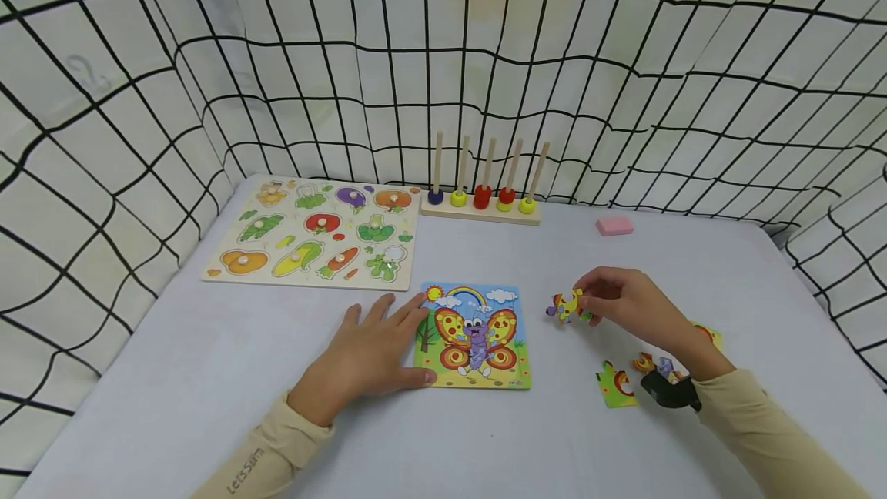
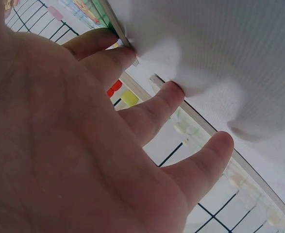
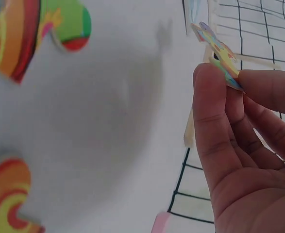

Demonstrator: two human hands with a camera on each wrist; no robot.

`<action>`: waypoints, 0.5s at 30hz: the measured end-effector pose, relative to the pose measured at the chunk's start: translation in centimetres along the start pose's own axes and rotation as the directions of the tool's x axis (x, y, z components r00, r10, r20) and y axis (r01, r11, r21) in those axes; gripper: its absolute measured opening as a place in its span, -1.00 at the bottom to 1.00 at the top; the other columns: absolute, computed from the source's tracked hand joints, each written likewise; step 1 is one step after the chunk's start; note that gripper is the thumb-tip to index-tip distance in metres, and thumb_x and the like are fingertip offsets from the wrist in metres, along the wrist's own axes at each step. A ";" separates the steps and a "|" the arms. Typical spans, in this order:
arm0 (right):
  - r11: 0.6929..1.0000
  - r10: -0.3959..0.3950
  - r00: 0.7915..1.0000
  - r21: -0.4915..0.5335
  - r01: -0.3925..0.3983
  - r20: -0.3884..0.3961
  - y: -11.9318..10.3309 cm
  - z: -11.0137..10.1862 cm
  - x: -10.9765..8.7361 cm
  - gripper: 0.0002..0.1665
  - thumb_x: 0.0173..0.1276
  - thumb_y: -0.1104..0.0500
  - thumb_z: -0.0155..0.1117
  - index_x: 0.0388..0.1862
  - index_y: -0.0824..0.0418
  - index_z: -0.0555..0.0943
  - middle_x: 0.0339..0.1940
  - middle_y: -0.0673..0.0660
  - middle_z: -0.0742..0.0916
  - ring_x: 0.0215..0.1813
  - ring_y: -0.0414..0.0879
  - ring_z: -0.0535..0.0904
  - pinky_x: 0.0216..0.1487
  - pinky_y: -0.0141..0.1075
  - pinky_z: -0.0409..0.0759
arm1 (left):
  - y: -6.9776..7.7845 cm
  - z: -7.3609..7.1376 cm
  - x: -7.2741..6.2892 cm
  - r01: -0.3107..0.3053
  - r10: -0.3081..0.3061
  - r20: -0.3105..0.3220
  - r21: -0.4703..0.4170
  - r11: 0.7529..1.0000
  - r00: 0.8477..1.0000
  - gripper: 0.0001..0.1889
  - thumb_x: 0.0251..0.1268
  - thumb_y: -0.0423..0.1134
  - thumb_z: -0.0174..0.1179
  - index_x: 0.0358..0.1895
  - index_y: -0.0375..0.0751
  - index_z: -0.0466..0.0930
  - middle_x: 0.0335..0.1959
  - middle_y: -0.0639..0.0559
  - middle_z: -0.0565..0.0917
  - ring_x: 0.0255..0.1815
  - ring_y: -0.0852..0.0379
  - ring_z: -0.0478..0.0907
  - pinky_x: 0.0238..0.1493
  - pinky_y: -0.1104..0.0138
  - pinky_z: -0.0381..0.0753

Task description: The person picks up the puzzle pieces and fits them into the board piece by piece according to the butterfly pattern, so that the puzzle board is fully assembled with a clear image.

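Observation:
A square butterfly puzzle board lies flat on the white table. Against its left edge rests my left hand, fingers spread, with the thumb at the lower left corner. Seen from the left wrist, the fingers are extended. To the right of the board, my right hand pinches a colourful jigsaw piece between thumb and fingertips, held above the table. In the right wrist view that jigsaw piece is tilted, edge partly toward the camera.
Loose jigsaw pieces lie by my right wrist: a green one, an orange and purple one, and another partly hidden. A vegetable peg board, a peg stand with rings and a pink block sit farther back, before black netting.

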State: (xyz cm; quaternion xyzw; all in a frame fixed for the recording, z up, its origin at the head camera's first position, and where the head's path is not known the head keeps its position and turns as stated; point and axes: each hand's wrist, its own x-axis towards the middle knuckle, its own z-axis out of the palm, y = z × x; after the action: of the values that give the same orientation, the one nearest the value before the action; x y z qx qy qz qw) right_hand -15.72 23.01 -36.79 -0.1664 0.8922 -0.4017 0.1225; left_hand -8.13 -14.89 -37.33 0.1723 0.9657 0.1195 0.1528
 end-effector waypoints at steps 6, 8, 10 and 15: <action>0.999 -0.020 0.999 0.045 0.018 0.034 -0.6 1.4 0.5 -0.77 0.54 0.28 0.38 0.09 0.33 0.67 -0.25 0.10 0.77 -0.30 0.00 0.71 -0.18 -0.25 0.74 | 0.0 0.0 0.0 -0.002 0.002 -0.002 -0.002 1.000 1.000 -0.01 0.26 0.28 0.48 0.63 -0.18 0.34 0.74 -0.02 0.18 0.68 -0.34 0.06 0.49 -0.48 0.06; 0.998 -0.023 0.999 0.056 0.020 0.041 -0.9 1.8 0.7 -0.79 0.53 0.29 0.38 0.07 0.33 0.67 -0.28 0.10 0.77 -0.31 0.01 0.70 -0.20 -0.26 0.74 | 0.0 0.0 0.0 -0.003 0.003 -0.001 -0.003 1.000 1.000 -0.01 0.26 0.28 0.48 0.63 -0.19 0.34 0.74 -0.02 0.18 0.68 -0.34 0.06 0.49 -0.48 0.06; 0.998 -0.030 0.998 0.062 0.027 0.049 -1.1 2.3 0.8 -0.81 0.53 0.29 0.38 0.05 0.32 0.66 -0.31 0.09 0.77 -0.32 0.02 0.70 -0.23 -0.25 0.74 | 0.0 0.0 0.0 -0.003 0.003 0.000 -0.002 1.000 1.000 -0.01 0.26 0.28 0.48 0.63 -0.19 0.34 0.74 -0.02 0.18 0.68 -0.34 0.06 0.49 -0.48 0.06; 0.996 -0.053 0.996 0.071 0.047 0.077 -1.7 3.3 1.2 -0.81 0.52 0.30 0.38 0.04 0.33 0.66 -0.37 0.06 0.77 -0.36 0.02 0.69 -0.28 -0.25 0.72 | 0.0 0.0 0.0 0.000 0.000 0.001 -0.003 1.000 1.000 0.00 0.25 0.28 0.48 0.63 -0.19 0.34 0.74 -0.02 0.18 0.68 -0.34 0.06 0.49 -0.48 0.06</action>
State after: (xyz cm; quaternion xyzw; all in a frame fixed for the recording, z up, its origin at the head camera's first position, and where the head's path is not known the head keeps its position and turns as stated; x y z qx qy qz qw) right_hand -15.31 19.26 -37.77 -0.2000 0.8679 -0.4282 0.1531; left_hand -8.14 -14.88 -37.34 0.1722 0.9654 0.1210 0.1538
